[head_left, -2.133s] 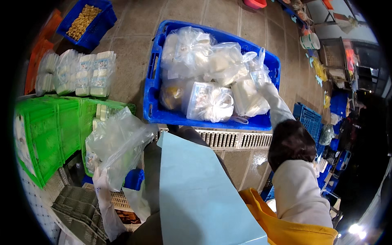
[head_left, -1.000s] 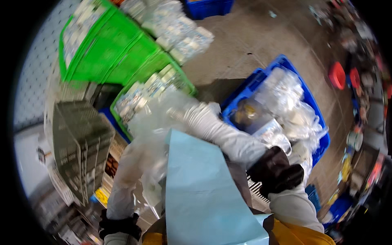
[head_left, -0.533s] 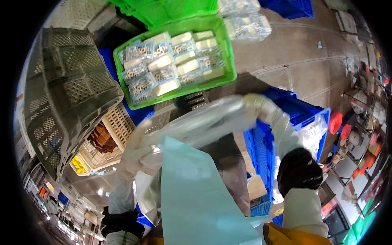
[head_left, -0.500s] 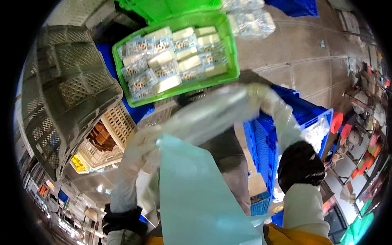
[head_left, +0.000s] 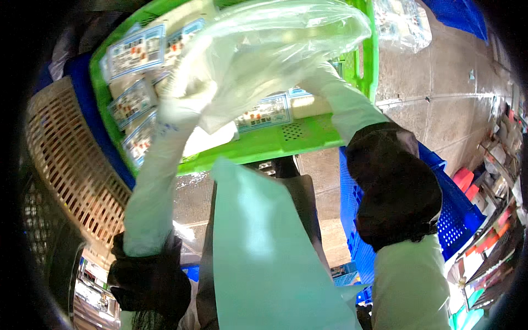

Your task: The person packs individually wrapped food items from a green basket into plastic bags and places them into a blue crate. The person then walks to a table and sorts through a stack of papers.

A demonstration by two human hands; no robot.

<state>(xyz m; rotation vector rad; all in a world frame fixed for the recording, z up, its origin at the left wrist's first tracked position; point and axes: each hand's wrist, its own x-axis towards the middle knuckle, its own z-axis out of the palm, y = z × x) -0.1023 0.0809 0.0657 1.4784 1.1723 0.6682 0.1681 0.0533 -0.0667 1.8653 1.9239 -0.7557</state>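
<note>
Clear bag (head_left: 297,27) spread between both hands, above packs (head_left: 136,50) in a green crate (head_left: 316,132).
Left to right: the left hand (head_left: 190,102), though blurred, has its grip closed on the bag's near side; smooth glove on slick film could slip. The bag could tear if drawn too taut, or snag if its slack edge meets a pack corner; tilted packs at the left could shift if knocked. The right hand (head_left: 318,77) is partly veiled by film; its grip cannot be told. Materials: at far left, a slotted, rigid beige basket (head_left: 77,159); pale block-shaped packs with blue-bordered labels; thin, glossy, wrinkled film; hard green plastic; right, a perforated blue crate (head_left: 454,220).
</note>
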